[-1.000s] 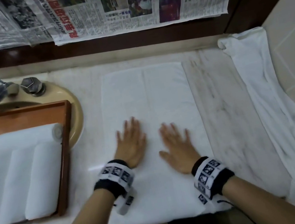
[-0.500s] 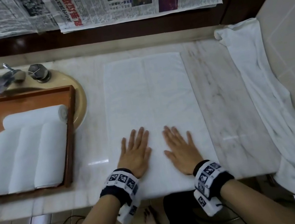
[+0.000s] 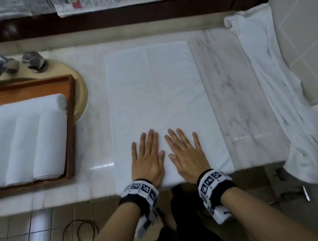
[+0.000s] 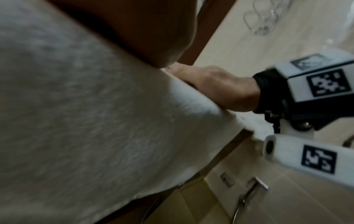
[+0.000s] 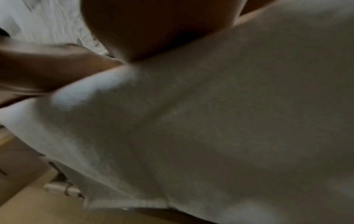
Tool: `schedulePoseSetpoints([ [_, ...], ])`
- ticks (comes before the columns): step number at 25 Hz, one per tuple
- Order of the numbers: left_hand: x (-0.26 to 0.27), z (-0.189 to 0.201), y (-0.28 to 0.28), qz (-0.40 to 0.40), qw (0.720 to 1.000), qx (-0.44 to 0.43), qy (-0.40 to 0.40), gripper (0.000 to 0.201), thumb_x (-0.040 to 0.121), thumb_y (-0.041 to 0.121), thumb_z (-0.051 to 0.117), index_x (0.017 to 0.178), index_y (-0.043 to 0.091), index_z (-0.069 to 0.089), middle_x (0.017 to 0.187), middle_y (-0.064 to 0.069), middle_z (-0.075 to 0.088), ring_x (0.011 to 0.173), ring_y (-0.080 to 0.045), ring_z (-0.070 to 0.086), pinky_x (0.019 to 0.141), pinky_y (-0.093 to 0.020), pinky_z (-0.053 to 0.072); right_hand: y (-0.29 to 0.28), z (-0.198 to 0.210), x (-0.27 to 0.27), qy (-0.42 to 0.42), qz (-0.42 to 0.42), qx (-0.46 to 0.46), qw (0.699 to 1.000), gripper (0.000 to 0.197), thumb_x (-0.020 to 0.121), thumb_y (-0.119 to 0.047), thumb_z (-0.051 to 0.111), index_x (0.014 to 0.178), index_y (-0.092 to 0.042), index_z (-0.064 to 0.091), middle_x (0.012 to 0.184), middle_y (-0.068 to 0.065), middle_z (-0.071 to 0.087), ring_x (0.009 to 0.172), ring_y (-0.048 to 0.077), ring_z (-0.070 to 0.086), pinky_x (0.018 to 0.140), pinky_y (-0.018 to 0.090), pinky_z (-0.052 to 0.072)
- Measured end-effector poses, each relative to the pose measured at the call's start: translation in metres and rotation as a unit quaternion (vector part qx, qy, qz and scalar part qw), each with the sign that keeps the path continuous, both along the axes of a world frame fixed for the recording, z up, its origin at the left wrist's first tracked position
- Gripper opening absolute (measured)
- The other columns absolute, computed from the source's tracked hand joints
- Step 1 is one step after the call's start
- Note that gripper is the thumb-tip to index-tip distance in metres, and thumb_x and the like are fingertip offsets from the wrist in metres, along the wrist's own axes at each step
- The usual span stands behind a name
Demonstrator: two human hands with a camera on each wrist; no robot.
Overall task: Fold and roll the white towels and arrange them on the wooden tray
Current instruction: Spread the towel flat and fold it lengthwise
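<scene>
I press my left hand [image 3: 147, 160] and right hand [image 3: 187, 155], fingers straight and gripping nothing, on the towel [image 3: 158, 99], flattening it for rolling.

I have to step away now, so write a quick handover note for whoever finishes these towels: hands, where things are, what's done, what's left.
Left hand and right hand: both flat, fingers straight, pressing the near end of the folded towel, holding nothing.
Folded towel: lies lengthwise on the counter, near edge at the counter's front edge, not yet rolled.
Tray: on the left over the sink; four rolled towels side by side, a fifth roll crosswise behind them.
Loose towel: unfolded at the right wall, hanging over the front edge.
Left: roll this towel, tray it, then fold and roll the loose one.
</scene>
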State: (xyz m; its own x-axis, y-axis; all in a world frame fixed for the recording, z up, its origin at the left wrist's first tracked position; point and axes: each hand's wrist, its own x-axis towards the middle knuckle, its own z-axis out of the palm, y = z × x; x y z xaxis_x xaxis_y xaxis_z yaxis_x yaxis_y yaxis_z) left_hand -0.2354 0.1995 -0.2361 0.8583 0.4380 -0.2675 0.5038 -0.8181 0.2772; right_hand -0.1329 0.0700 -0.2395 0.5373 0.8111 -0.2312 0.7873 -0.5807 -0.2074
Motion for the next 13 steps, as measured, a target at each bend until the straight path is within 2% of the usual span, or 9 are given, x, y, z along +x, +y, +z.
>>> schedulePoseSetpoints([
  [3, -0.01, -0.005, 0.01, 0.001, 0.999, 0.033, -0.016, 0.062, 0.099, 0.045, 0.005, 0.155, 0.021, -0.004, 0.161, 0.007, -0.011, 0.148, -0.013, -0.013, 0.12, -0.041, -0.01, -0.021, 0.001, 0.013, -0.023, -0.03, -0.007, 0.999, 0.06, 0.099, -0.042, 0.019, 0.156, -0.024, 0.011, 0.163, -0.008, 0.001, 0.15, 0.015, -0.003, 0.119, 0.052, 0.002],
  [10, -0.027, -0.006, 0.031, 0.017, 0.999, 0.025, -0.033, 0.061, 0.1, 0.044, 0.01, 0.155, 0.022, -0.004, 0.162, 0.007, -0.01, 0.148, -0.012, -0.013, 0.12, -0.041, -0.008, -0.062, 0.003, 0.038, -0.032, -0.109, -0.036, 0.993, 0.062, 0.098, -0.043, 0.01, 0.156, -0.022, 0.001, 0.162, -0.007, -0.011, 0.149, 0.014, -0.011, 0.12, 0.051, 0.002],
  [13, -0.025, -0.001, 0.035, 0.103, 0.995, -0.007, -0.011, 0.062, 0.101, 0.043, 0.012, 0.155, 0.019, -0.008, 0.162, 0.003, -0.014, 0.147, -0.012, -0.016, 0.12, -0.043, -0.01, -0.048, 0.009, 0.035, 0.007, -0.232, -0.077, 0.97, 0.065, 0.1, -0.043, 0.011, 0.154, -0.012, -0.007, 0.16, 0.002, -0.019, 0.148, 0.017, -0.017, 0.117, 0.058, -0.006],
])
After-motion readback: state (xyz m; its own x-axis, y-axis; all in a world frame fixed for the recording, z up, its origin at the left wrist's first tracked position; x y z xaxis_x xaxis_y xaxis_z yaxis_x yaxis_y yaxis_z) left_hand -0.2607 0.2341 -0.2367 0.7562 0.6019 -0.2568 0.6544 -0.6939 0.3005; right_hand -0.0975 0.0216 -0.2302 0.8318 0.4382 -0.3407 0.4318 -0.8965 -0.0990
